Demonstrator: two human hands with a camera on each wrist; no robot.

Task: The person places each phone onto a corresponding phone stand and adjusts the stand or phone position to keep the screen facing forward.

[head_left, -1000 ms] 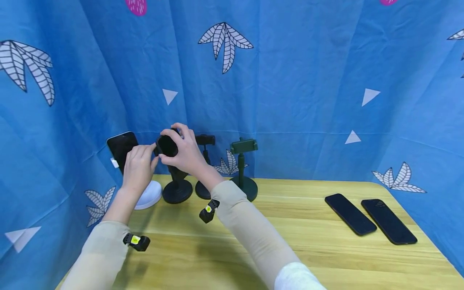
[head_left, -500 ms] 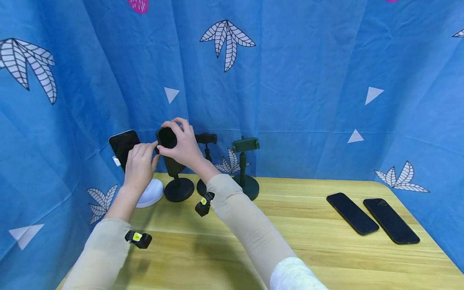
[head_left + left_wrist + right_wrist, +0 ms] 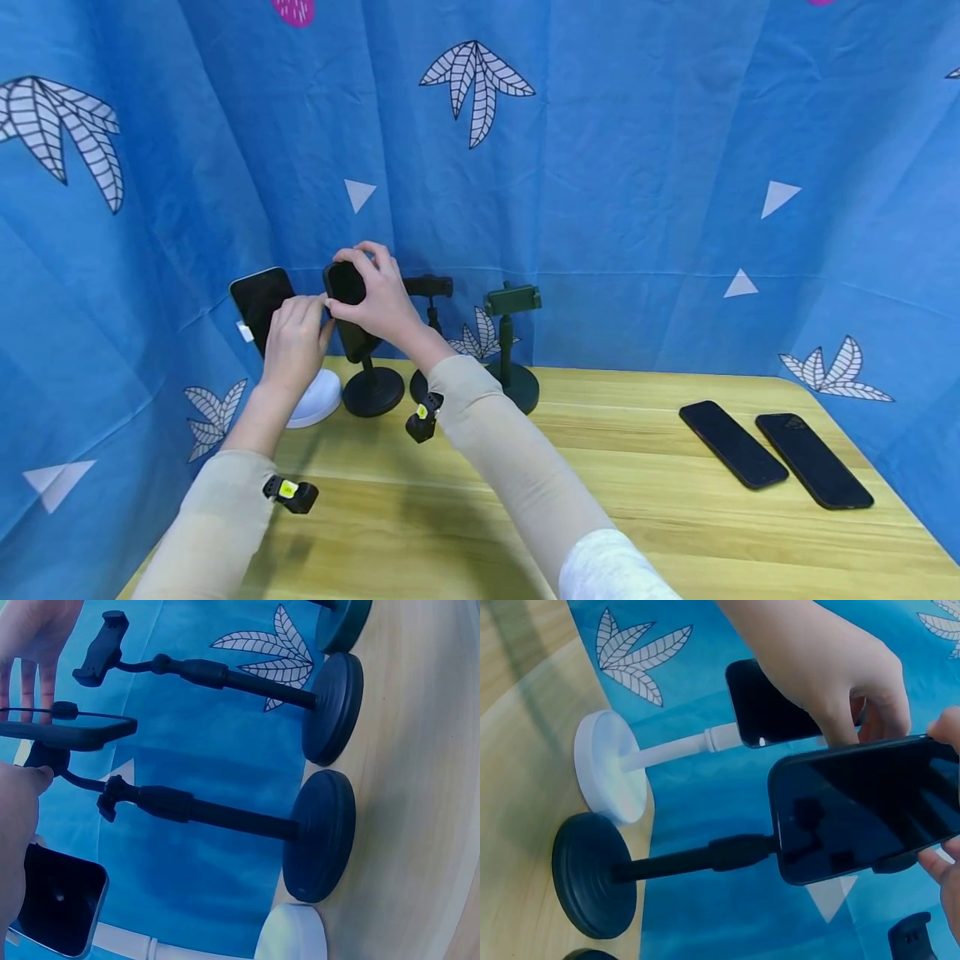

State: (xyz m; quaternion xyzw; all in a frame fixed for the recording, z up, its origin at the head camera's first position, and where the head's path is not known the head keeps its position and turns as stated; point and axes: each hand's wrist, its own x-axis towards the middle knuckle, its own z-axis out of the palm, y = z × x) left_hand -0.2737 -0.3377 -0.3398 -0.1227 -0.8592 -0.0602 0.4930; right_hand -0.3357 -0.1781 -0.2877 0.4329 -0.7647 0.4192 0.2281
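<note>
A black phone [image 3: 862, 810] stands upright at the head of a black phone stand [image 3: 372, 392], its screen facing me. My right hand [image 3: 382, 296] grips the phone's upper part, thumb on one edge and fingers on the other. My left hand [image 3: 295, 337] pinches the stand's clamp [image 3: 49, 756] behind the phone, thumb and fingers curled; the phone partly hides this grip. In the left wrist view, the phone lies against the clamp. Left of it, another phone [image 3: 258, 300] sits upright on a white stand [image 3: 317, 398], partly behind my left hand.
A second black stand [image 3: 429, 287] and a dark green stand [image 3: 513, 300] stand to the right along the back of the wooden table [image 3: 600, 433]. Two dark phones, a left one [image 3: 733, 444] and a right one [image 3: 813, 460], lie flat at the right. A blue curtain [image 3: 637, 167] hangs behind.
Both hands stay at the same stand. My right hand has risen slightly, and the phone has tilted so more of its screen shows. The whole head view has shifted slightly.
</note>
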